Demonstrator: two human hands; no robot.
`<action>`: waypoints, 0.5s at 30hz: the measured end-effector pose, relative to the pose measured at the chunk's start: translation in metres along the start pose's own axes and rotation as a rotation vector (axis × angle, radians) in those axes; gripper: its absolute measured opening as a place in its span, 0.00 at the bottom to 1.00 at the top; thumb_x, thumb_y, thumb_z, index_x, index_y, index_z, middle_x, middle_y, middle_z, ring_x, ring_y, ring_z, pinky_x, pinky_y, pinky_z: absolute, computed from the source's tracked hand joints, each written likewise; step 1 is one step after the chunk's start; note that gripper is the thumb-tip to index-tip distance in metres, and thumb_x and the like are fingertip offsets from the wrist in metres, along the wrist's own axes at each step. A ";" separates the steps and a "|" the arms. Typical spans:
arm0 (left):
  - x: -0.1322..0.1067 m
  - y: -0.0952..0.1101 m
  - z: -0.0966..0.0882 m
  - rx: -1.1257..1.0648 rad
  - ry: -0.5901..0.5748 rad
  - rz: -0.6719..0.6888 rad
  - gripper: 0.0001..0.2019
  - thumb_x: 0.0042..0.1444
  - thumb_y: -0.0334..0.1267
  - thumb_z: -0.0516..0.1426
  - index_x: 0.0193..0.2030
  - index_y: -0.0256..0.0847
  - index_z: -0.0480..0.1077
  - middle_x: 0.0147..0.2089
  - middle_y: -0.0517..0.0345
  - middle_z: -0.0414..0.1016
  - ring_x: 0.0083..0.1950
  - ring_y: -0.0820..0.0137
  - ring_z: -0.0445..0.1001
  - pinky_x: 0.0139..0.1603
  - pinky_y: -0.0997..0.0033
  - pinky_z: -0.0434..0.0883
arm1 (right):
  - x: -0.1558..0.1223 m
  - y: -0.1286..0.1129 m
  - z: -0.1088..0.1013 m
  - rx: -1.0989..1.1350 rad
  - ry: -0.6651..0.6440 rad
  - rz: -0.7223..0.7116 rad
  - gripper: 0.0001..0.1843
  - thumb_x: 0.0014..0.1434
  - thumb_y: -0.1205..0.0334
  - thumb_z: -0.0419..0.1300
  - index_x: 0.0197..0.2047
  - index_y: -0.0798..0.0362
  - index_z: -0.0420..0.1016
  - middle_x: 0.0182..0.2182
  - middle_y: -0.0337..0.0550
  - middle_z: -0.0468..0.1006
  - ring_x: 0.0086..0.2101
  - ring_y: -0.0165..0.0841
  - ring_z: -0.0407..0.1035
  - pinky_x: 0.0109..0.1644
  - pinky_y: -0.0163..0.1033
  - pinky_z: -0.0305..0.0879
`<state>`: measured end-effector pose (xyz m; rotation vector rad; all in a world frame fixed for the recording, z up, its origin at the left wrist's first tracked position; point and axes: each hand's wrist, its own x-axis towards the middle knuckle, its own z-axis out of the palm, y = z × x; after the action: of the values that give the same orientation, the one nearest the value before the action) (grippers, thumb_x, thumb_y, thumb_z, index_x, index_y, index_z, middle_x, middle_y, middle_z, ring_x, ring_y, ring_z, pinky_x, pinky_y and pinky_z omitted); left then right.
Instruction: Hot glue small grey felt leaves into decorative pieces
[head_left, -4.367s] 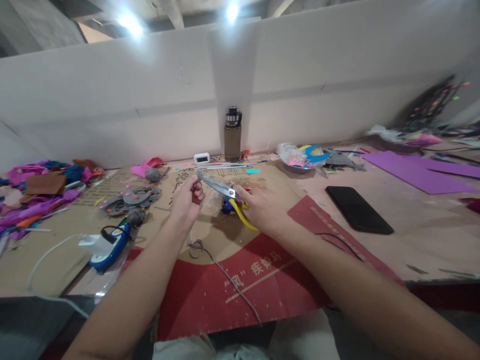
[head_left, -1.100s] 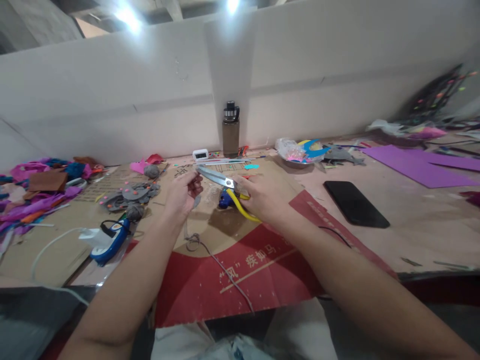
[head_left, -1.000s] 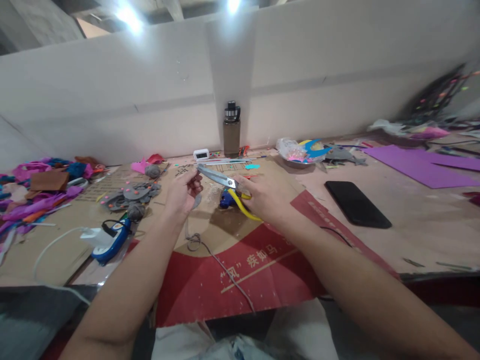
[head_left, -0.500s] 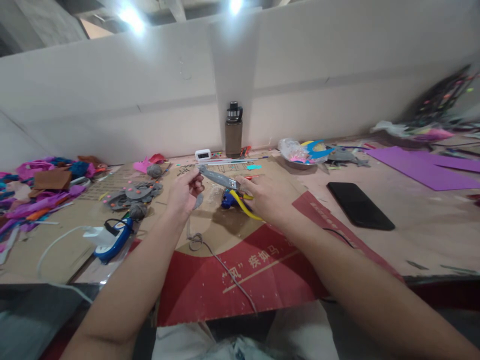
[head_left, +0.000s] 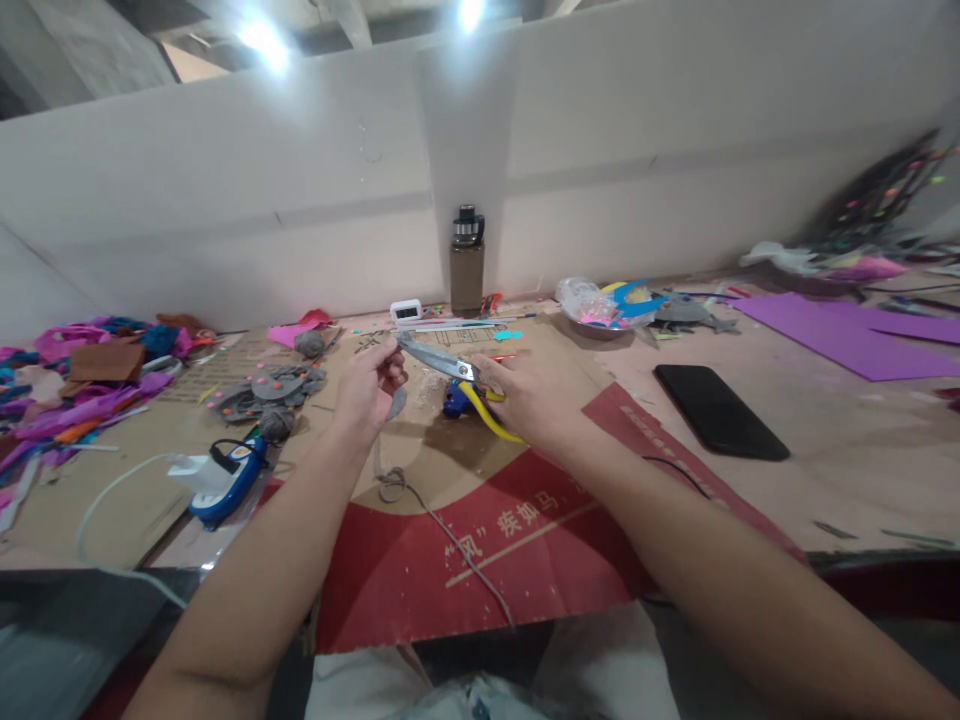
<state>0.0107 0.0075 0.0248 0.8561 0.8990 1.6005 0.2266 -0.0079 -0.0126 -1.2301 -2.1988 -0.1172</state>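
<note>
Yellow-handled scissors [head_left: 442, 361] are gripped in my right hand [head_left: 529, 398], blades pointing left. Their tips reach my left hand [head_left: 379, 380], whose thumb and fingers are pinched on a small grey piece [head_left: 397, 404], partly hidden by the fingers. A grey cord [head_left: 442, 525] trails below my left hand, loops once and runs across the red printed cardboard [head_left: 555, 560]. Behind the scissors lies a blue object [head_left: 454, 400], mostly covered, its kind unclear.
A bottle [head_left: 466, 270] stands by the wall beside a small white display [head_left: 406, 310]. To the right are a bowl of bits [head_left: 592, 328], a black phone [head_left: 720, 412] and purple sheets [head_left: 817, 335]. A blue-white power strip [head_left: 225, 490], grey pieces [head_left: 262, 392] and coloured scraps [head_left: 97, 370] lie left.
The scissors have turned slightly, with the blade faces and pivot now catching more light. Both hands stay in nearly the same place.
</note>
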 end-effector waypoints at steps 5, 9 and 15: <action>0.000 -0.001 -0.001 -0.001 0.017 -0.004 0.07 0.42 0.31 0.64 0.24 0.36 0.69 0.20 0.62 0.68 0.18 0.82 0.61 0.19 0.81 0.60 | 0.000 -0.001 -0.001 -0.115 -0.037 0.012 0.23 0.59 0.59 0.54 0.58 0.49 0.69 0.38 0.53 0.78 0.38 0.42 0.69 0.36 0.41 0.57; 0.002 -0.002 -0.001 -0.008 0.018 -0.016 0.07 0.42 0.31 0.64 0.24 0.35 0.69 0.20 0.62 0.68 0.18 0.82 0.60 0.19 0.81 0.60 | 0.000 -0.002 -0.002 -0.117 -0.047 0.024 0.23 0.60 0.59 0.54 0.58 0.48 0.69 0.39 0.51 0.78 0.37 0.40 0.68 0.35 0.40 0.56; 0.004 -0.006 -0.002 -0.035 0.052 -0.033 0.06 0.42 0.30 0.63 0.22 0.34 0.68 0.19 0.61 0.67 0.17 0.83 0.59 0.19 0.81 0.59 | -0.001 -0.008 -0.004 -0.194 -0.111 0.074 0.21 0.61 0.58 0.52 0.58 0.46 0.69 0.37 0.49 0.77 0.34 0.37 0.67 0.32 0.38 0.51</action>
<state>0.0107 0.0124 0.0193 0.7746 0.9144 1.6121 0.2221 -0.0147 -0.0081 -1.4539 -2.2764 -0.2417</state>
